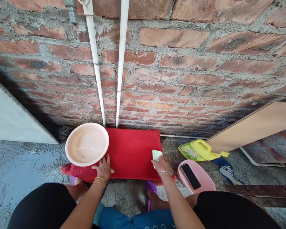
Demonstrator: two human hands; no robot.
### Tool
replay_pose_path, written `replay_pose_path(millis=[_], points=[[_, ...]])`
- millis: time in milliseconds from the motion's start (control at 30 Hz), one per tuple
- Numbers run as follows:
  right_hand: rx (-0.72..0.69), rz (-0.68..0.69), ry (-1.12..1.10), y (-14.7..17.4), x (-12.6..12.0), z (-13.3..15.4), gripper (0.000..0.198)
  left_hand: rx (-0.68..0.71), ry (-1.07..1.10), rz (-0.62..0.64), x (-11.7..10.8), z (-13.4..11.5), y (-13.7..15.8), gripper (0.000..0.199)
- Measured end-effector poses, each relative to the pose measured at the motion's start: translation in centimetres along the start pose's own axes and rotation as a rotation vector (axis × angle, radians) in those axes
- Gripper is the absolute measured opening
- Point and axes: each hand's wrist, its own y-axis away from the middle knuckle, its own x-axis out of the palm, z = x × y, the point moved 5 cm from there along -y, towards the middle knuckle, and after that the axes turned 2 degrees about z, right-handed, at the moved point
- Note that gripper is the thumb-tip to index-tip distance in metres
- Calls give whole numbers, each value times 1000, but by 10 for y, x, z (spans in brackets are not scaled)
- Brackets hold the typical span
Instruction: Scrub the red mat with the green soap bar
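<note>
A red mat [133, 154] with fluffy edges lies spread out in front of me by the brick wall. My right hand [162, 164] is closed around a pale green rectangular block [157, 154] near the mat's right end; whether it is soap or a brush I cannot tell. At the mat's front left, my left hand [103, 168] rests with its fingers spread on the red cloth, beside a pale pink basin [87, 144]. The basin stands on the mat's left end, with a little water visible in it.
To the right sit a yellow detergent bottle [199, 150], tipped over, and a pink tub [206, 178] with a black rectangular object [191, 176] in it. White pipes [121, 63] run down the wall. A wooden board [255, 127] leans at right, a pale slab [16, 114] at left.
</note>
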Motion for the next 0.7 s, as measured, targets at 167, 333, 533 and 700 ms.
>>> replay_pose_path(millis=[167, 333, 533, 700], points=[[-99, -30, -29, 11, 12, 33, 47, 6, 2, -9, 0, 1, 1, 96], [-523, -57, 123, 45, 44, 142, 43, 15, 5, -2, -1, 1, 0, 94], [-632, -53, 182, 35, 42, 164, 43, 6, 4, 13, -4, 0, 1, 90], [-265, -90, 81, -14, 12, 76, 41, 6, 7, -1, -3, 0, 0, 91]])
